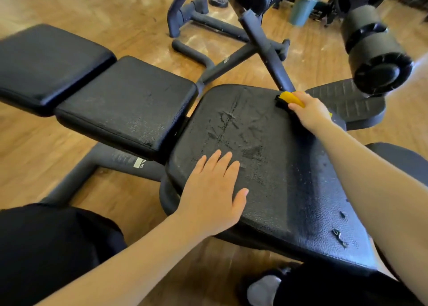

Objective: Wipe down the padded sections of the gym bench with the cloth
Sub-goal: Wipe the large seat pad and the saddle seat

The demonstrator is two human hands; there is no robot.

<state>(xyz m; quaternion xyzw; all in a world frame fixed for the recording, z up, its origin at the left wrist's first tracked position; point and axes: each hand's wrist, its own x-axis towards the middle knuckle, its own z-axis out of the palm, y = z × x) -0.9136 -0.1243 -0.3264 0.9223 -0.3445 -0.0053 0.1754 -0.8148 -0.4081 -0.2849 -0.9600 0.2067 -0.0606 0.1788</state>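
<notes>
Right hand (309,111) grips the cloth (292,99) at the near pad's (266,166) one o'clock corner; left hand (215,189) rests flat. Two pads at ten o'clock probably remain.

Black padded gym bench (266,166) on wood floor (69,11), left hand (214,189) flat on worn seat pad

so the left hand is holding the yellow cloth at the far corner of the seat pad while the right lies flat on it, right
Not quite: the hands are swapped. In the head view the right hand grips the yellow cloth at the far corner of the seat pad, while the left hand lies flat on it.
</notes>
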